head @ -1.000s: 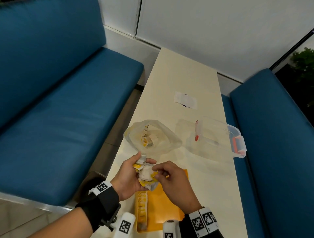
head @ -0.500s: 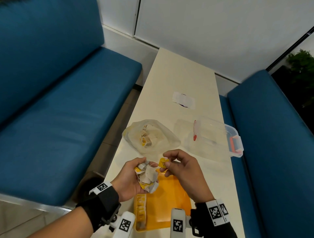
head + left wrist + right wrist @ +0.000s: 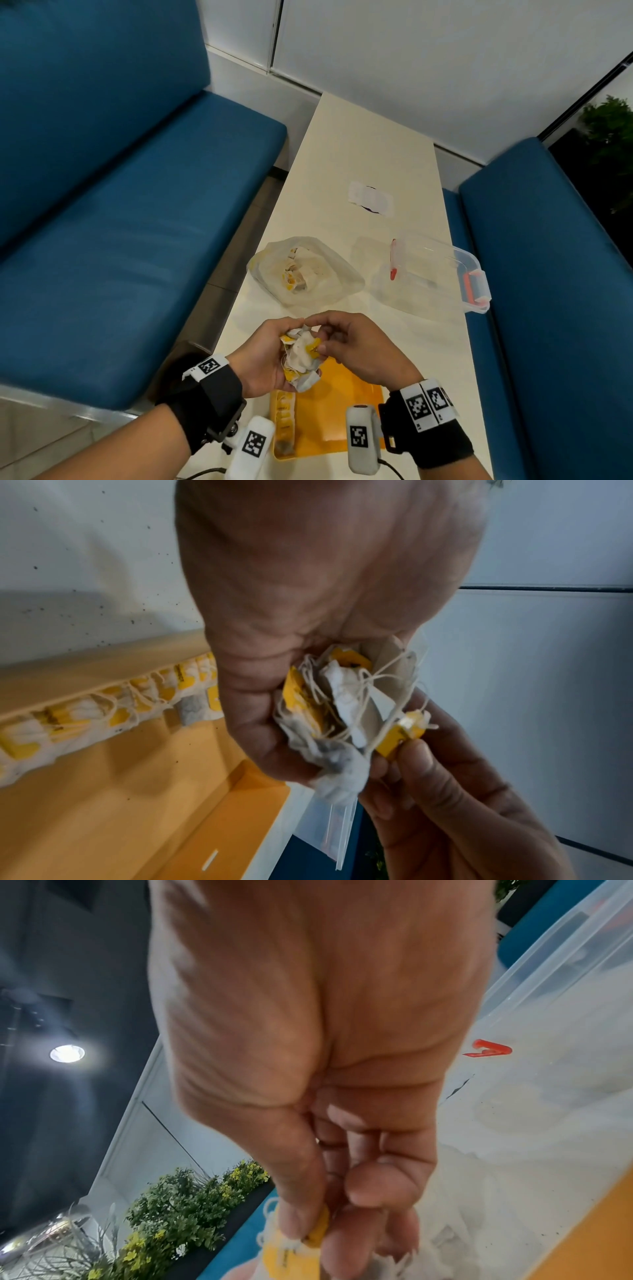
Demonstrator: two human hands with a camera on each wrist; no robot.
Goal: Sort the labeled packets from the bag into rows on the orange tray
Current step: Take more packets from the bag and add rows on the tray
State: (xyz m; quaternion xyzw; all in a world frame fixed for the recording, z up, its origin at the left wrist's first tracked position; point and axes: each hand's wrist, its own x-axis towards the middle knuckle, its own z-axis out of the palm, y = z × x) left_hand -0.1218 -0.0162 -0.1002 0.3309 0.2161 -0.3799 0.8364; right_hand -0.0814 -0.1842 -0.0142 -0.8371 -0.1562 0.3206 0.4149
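My left hand [image 3: 270,356] grips a tangled bunch of white tea-bag packets [image 3: 301,358] with yellow labels and strings, also seen as a bunch of packets [image 3: 329,712] in the left wrist view. My right hand [image 3: 346,346] pinches one yellow label [image 3: 399,735] at the bunch's edge; the same label [image 3: 316,1229] shows between thumb and finger. Below both hands lies the orange tray [image 3: 339,414], with one row of packets [image 3: 286,418] along its left side, the row of packets [image 3: 103,710] lying against the tray wall. The clear bag [image 3: 305,270] farther up the table holds more packets.
A clear plastic box [image 3: 431,274] with orange-red latches stands right of the bag. A white paper [image 3: 371,200] lies farther up the narrow cream table [image 3: 370,144]. Blue benches [image 3: 120,222] flank the table on both sides.
My right hand had lifted a yellow label away to the upper right of the bunch; now it is back at the bunch, pinching a label close against my left hand.
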